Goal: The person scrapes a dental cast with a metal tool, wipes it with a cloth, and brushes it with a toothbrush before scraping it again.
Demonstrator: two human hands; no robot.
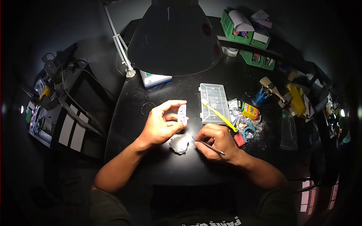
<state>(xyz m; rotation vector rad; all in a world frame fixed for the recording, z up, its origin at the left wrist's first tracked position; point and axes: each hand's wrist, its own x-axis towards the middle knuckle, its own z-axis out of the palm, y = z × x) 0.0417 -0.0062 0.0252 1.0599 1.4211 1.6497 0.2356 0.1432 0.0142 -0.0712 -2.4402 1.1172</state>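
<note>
Between the thumb and fingertips of my left hand (156, 123) stands a small whitish block (182, 114) with pitted, uneven markings on its face. It is held up above the table. My right hand (220, 143) is closed around a thin dark pen-like tool (214, 148), its tip pointing left towards the block and apart from it. Below and between the two hands lies a crumpled white lump (178, 144), like wadded paper or cloth. A yellow toothbrush (220, 116) rests across the clear plastic compartment box (213, 91) just beyond my right hand.
A black lamp shade (175, 45) hangs over the far side of the black table (151, 165). On the right are a small yellow box (249, 110), a red block (239, 140), scraps and brushes (266, 83). Green bins (232, 28) and a white-and-blue device (155, 79) stand behind.
</note>
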